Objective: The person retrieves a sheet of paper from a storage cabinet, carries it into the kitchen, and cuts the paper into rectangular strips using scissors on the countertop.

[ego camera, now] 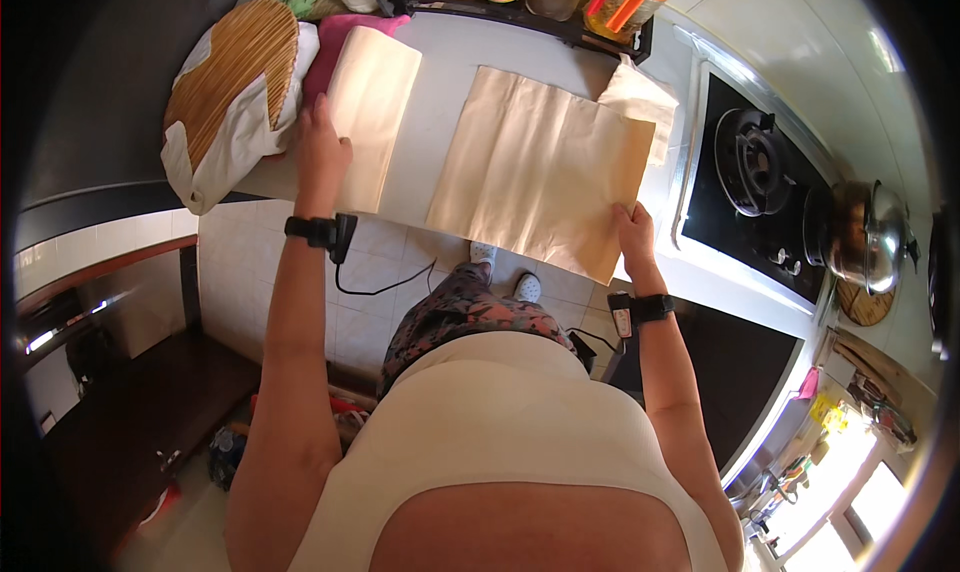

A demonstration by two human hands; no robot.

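Observation:
My right hand (636,230) grips the lower right edge of a large sheet of brown paper (540,170), its thumb on top. That sheet spreads over the pale countertop (424,133), and its near edge reaches past the counter's front edge. My left hand (322,148) rests at the left edge of a narrower, folded piece of brown paper (379,106), thumb over it; its fingertips are partly hidden. A crumpled cream piece (645,103), paper or cloth, lies partly beneath the large sheet's far right corner.
Left of the counter stands a ribbed wooden board (232,76) in a white plastic bag (247,159), near a pink cloth (326,50). A black rack (517,28) holds jars and jugs at the back. The gas hob (750,167) and a metal pot (870,234) are at the right.

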